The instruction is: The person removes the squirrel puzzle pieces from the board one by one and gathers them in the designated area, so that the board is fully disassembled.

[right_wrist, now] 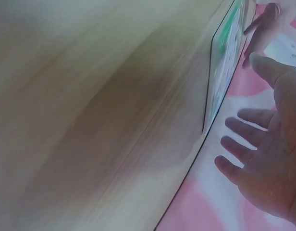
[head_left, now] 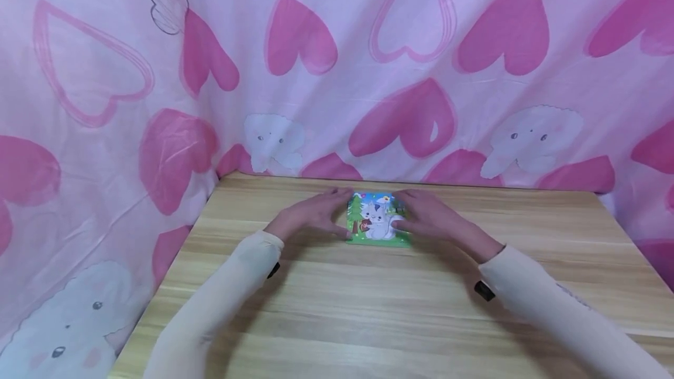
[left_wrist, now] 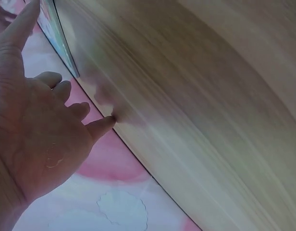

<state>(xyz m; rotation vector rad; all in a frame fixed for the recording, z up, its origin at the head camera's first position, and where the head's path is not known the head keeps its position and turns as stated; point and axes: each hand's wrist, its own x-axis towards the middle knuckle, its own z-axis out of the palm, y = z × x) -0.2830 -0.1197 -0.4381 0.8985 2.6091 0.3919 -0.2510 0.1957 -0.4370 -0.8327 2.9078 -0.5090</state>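
A flat, square picture board (head_left: pixel 375 221) with a cartoon squirrel and a green tree lies on the table, near its far edge. My left hand (head_left: pixel 318 213) is at the board's left side, thumb and fingers apart. Across from it, my right hand (head_left: pixel 429 214) is over the right side and covers part of the picture. In the right wrist view the right hand (right_wrist: pixel 268 144) has its fingers spread, and the board (right_wrist: pixel 225 67) looks thin, lying beyond them. The left wrist view gives the left hand (left_wrist: pixel 42 115) with its thumb near the board's edge (left_wrist: pixel 66 53). Neither hand grips it.
The wooden table (head_left: pixel 358 309) extends toward me and to both sides. Behind it and at the left hangs a pink curtain (head_left: pixel 347 92) with hearts and white animal figures, close against the table's far edge.
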